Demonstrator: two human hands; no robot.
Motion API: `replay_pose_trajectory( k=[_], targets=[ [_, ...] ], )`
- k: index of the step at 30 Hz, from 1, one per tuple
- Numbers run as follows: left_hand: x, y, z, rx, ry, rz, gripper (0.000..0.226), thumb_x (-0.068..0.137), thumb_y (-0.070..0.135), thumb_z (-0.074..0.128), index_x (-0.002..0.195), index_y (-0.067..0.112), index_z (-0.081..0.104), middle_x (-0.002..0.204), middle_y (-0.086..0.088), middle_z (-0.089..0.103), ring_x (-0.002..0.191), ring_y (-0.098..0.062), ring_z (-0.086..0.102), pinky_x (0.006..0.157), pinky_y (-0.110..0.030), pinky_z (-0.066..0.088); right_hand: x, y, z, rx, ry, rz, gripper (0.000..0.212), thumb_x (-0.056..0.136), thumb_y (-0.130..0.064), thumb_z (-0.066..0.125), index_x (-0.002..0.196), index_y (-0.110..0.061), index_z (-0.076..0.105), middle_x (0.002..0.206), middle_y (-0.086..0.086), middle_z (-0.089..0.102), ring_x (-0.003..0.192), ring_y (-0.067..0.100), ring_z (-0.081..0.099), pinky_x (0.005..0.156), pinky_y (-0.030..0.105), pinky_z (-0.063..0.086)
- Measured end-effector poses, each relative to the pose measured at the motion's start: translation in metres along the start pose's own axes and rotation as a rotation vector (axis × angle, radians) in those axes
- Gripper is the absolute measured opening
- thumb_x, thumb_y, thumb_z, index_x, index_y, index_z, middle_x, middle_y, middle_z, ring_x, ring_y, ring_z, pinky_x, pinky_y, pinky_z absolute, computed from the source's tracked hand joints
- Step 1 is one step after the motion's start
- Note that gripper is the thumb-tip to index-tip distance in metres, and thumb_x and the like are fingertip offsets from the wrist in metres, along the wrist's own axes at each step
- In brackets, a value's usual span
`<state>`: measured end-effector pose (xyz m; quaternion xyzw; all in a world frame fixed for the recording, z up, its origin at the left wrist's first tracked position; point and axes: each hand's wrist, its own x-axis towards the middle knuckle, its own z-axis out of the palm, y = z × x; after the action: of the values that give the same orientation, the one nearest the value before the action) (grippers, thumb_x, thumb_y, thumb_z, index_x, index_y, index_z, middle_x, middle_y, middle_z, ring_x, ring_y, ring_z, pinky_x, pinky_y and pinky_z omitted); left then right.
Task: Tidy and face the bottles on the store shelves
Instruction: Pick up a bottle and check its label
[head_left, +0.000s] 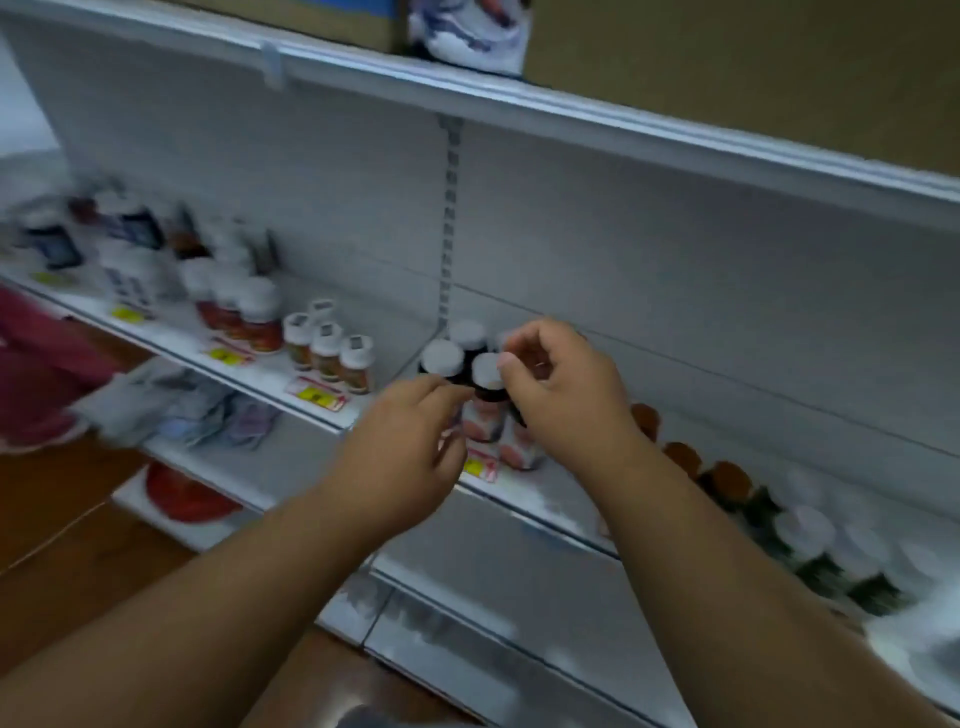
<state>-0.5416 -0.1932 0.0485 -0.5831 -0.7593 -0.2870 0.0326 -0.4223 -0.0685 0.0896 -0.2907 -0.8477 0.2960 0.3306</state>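
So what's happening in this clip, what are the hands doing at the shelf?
A person is working on a small cluster of dark bottles with white caps on the middle shelf. The right hand has its fingers curled over the cap of the front bottle, while the left hand reaches in to that bottle's side. Other white-capped bottles stand in rows further left, and orange-capped ones to the right. The picture is blurred, so labels cannot be read.

Both hands reach to a cluster of dark, white-capped bottles (485, 395) on the white middle shelf (545, 499). The right hand (563, 384) curls its fingers over the front bottle's cap; the left hand (405, 441) touches its side with its fingertips. Smaller white-capped bottles (332, 351) stand to the left, orange-capped bottles (722, 483) to the right. The picture is blurred.
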Motion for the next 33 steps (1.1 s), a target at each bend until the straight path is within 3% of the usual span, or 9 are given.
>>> replay_pose_trajectory(
  k=[2,5,11,17,19,23,27,30,33],
  targets=[
    [-0.017,-0.041,-0.03,0.046,0.034,-0.072,0.044,0.083,0.032,0.048,0.121,0.014,0.062,0.111,-0.007,0.064,0.103,-0.022,0.051,0.087,-0.028,0.035,0.014,-0.035,0.046,0.09,-0.063,-0.014,0.005,0.086,-0.031,0.061,0.087,-0.027,0.059,0.088,-0.005,0.064,0.081,0.013,0.061,0.071,0.026,0.055],
    [-0.033,-0.094,-0.067,0.071,0.076,-0.181,0.042,0.084,0.031,0.053,0.124,0.019,0.059,0.115,-0.002,0.062,0.11,-0.021,0.052,0.093,-0.028,0.036,0.034,-0.081,0.104,0.102,-0.141,-0.102,0.009,0.084,-0.032,0.061,0.088,-0.024,0.06,0.085,-0.007,0.063,0.081,0.015,0.061,0.077,0.041,0.054],
    [-0.038,-0.186,-0.103,0.086,0.156,-0.342,0.04,0.09,0.031,0.057,0.129,0.022,0.056,0.12,0.002,0.058,0.113,-0.017,0.051,0.093,-0.029,0.039,0.083,-0.13,0.193,0.057,-0.236,-0.194,0.009,0.085,-0.029,0.065,0.086,-0.021,0.061,0.081,-0.007,0.066,0.077,0.012,0.062,0.075,0.036,0.051],
    [-0.007,-0.281,-0.116,0.098,0.183,-0.385,0.04,0.091,0.033,0.056,0.13,0.027,0.053,0.124,0.007,0.057,0.117,-0.011,0.046,0.093,-0.022,0.033,0.155,-0.147,0.28,0.168,-0.331,-0.141,0.011,0.082,-0.037,0.059,0.085,-0.027,0.057,0.081,-0.005,0.066,0.074,0.017,0.066,0.069,0.044,0.057],
    [0.007,-0.308,-0.124,0.089,0.175,-0.405,0.041,0.092,0.036,0.055,0.132,0.028,0.052,0.127,0.008,0.055,0.12,-0.01,0.043,0.095,-0.021,0.03,0.181,-0.156,0.302,0.155,-0.357,-0.118,0.01,0.085,-0.037,0.058,0.086,-0.028,0.056,0.081,-0.006,0.066,0.07,0.014,0.065,0.066,0.04,0.057],
    [0.033,-0.36,-0.138,0.09,0.168,-0.424,0.043,0.093,0.04,0.051,0.135,0.03,0.048,0.131,0.008,0.052,0.124,-0.011,0.041,0.099,-0.024,0.032,0.237,-0.176,0.34,0.056,-0.425,-0.089,0.006,0.091,-0.035,0.058,0.093,-0.029,0.057,0.085,-0.011,0.062,0.06,-0.003,0.06,0.047,0.014,0.043],
    [0.057,-0.413,-0.149,0.059,0.156,-0.425,0.041,0.092,0.035,0.055,0.132,0.024,0.052,0.127,0.002,0.055,0.12,-0.018,0.047,0.099,-0.031,0.037,0.289,-0.182,0.387,-0.109,-0.391,-0.185,0.015,0.091,-0.028,0.06,0.104,-0.022,0.062,0.093,-0.011,0.061,0.087,0.008,0.059,0.07,0.021,0.042],
    [0.078,-0.459,-0.153,0.048,0.114,-0.371,0.042,0.088,0.033,0.055,0.128,0.019,0.056,0.12,-0.002,0.059,0.113,-0.022,0.05,0.095,-0.031,0.039,0.329,-0.171,0.433,-0.253,-0.407,-0.194,0.034,0.093,-0.025,0.057,0.126,-0.018,0.057,0.125,0.002,0.058,0.11,0.018,0.056,0.087,0.024,0.04],
    [0.102,-0.506,-0.155,0.025,0.036,-0.274,0.044,0.085,0.033,0.055,0.126,0.018,0.059,0.118,-0.004,0.061,0.111,-0.023,0.053,0.093,-0.031,0.042,0.359,-0.16,0.476,-0.483,-0.5,-0.189,0.035,0.09,-0.02,0.057,0.125,-0.012,0.059,0.127,0.011,0.056,0.113,0.028,0.055,0.091,0.033,0.045]
  ],
)
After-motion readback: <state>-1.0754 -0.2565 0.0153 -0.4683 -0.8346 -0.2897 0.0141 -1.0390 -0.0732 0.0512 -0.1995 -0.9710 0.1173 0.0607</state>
